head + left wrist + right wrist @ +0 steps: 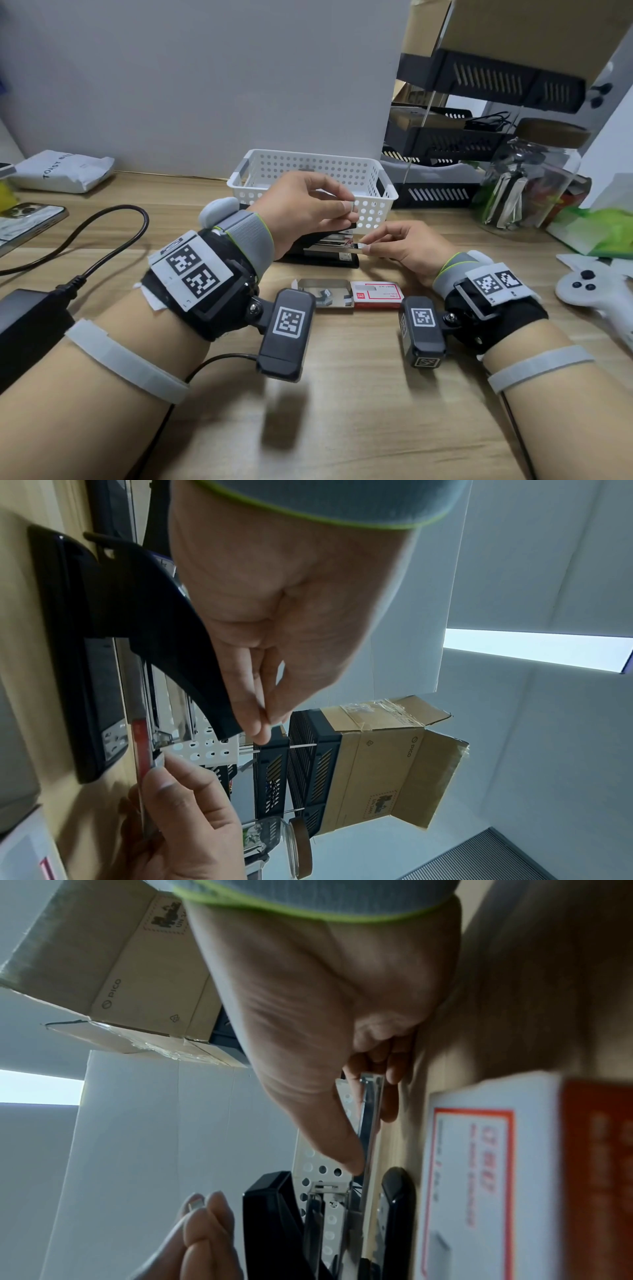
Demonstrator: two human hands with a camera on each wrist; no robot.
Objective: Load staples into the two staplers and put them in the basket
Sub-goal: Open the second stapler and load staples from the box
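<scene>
A black stapler (322,256) stands on the wooden desk in front of the white perforated basket (239,178). Its top cover is raised, and my left hand (349,212) pinches the cover's tip. My right hand (365,248) pinches a silver strip of staples (356,249) at the front of the open magazine. In the right wrist view the strip (371,1115) lies in line with the magazine rail, under my thumb. The left wrist view shows the raised cover (178,647) beside my fingers. A red-and-white staple box (375,295) with its tray (323,297) pulled out lies nearer me. I see no second stapler.
At the left lie a phone (24,219), a white pouch (61,171), and a black cable with its power adapter (30,322). A glass jar (527,185), black shelf trays (462,144), a green package (596,229) and a white controller (589,291) crowd the right side.
</scene>
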